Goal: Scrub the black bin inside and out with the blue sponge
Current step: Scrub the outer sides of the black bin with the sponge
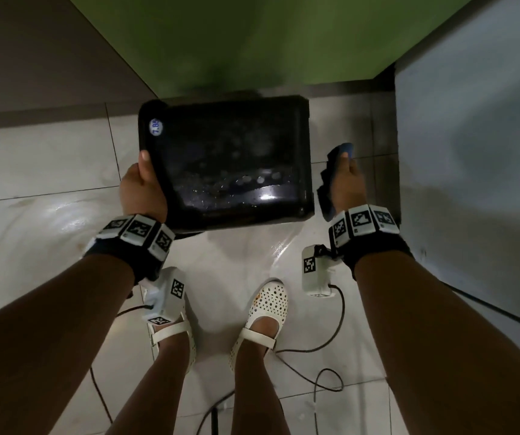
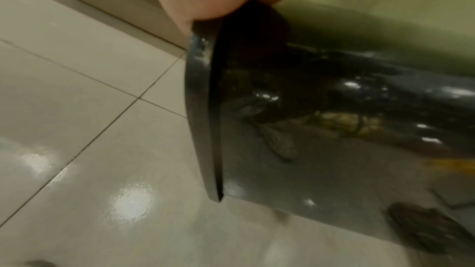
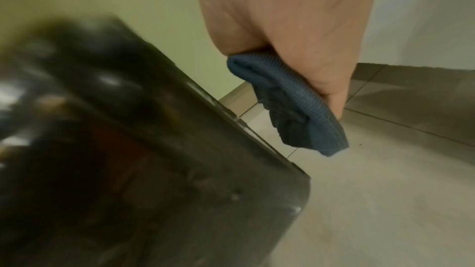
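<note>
The black bin (image 1: 227,161) hangs tilted above the tiled floor, its wet open inside facing me, a round white sticker on its left rim. My left hand (image 1: 142,183) grips the bin's left rim, thumb on top; the left wrist view shows that rim (image 2: 203,109) under my palm, with the bin's glossy outer wall beyond. My right hand (image 1: 345,180) is just right of the bin and apart from it, fingers curled round the blue sponge (image 1: 343,150). In the right wrist view the sponge (image 3: 295,107) hangs folded from my fingers beside the bin's blurred wall (image 3: 154,149).
Wet, shiny white floor tiles (image 1: 48,171) spread around my two feet in white perforated shoes (image 1: 262,312). A green wall (image 1: 252,42) stands behind the bin and a pale panel (image 1: 472,136) closes in on the right. Black cables (image 1: 324,365) trail on the floor.
</note>
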Action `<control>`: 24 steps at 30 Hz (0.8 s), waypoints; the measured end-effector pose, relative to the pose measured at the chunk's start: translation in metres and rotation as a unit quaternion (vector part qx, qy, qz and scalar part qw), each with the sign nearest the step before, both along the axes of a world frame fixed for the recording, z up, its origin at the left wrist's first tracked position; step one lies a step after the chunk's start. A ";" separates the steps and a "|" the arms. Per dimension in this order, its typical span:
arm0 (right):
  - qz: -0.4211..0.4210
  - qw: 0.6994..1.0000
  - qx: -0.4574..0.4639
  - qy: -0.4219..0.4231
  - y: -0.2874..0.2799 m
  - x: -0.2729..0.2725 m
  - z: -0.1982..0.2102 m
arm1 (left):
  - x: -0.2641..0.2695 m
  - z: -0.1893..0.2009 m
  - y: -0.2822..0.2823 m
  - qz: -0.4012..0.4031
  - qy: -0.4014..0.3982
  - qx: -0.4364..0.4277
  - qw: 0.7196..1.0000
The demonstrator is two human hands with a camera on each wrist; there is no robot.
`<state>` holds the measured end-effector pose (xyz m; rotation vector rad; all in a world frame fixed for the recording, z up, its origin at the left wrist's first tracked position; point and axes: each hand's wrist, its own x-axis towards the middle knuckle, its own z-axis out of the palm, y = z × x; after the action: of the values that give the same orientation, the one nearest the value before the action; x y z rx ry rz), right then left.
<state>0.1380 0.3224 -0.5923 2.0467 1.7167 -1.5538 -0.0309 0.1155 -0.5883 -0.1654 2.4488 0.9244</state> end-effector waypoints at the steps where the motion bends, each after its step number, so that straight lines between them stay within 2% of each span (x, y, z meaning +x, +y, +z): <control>1: -0.009 1.000 0.006 -0.006 0.002 0.003 0.000 | -0.001 0.000 -0.003 0.005 -0.012 0.004 1.000; 4: -0.021 0.999 -0.009 -0.041 0.007 0.010 0.001 | 0.000 0.001 -0.005 0.011 -0.058 0.013 0.998; 9: -0.039 0.991 -0.110 -0.068 0.018 0.019 -0.004 | 0.000 -0.008 -0.002 -0.017 -0.129 -0.016 0.991; 11: -0.099 0.972 -0.211 0.006 0.017 0.032 -0.014 | 0.000 -0.012 0.000 -0.026 -0.161 -0.033 0.986; 13: -0.155 0.948 -0.257 0.103 0.012 0.040 -0.014 | 0.000 -0.017 0.004 -0.029 -0.176 -0.039 0.983; 15: -0.170 0.926 -0.294 0.165 0.007 0.042 -0.011 | -0.001 -0.026 0.007 -0.038 -0.171 -0.041 0.984; 17: -0.145 0.921 -0.312 0.181 0.004 0.041 -0.010 | -0.002 -0.035 0.009 -0.037 -0.179 -0.030 0.983; 21: -0.079 0.949 -0.260 0.162 -0.004 0.028 0.002 | 0.000 -0.059 0.008 -0.055 -0.260 0.019 0.964; 24: -0.003 0.954 -0.248 0.168 -0.012 0.018 0.010 | 0.001 -0.099 -0.004 -0.007 -0.333 0.091 0.939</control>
<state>0.1557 0.3102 -0.5827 1.6101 1.2077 -2.1615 -0.0295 0.1113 -0.6872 -0.3345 1.7314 0.8996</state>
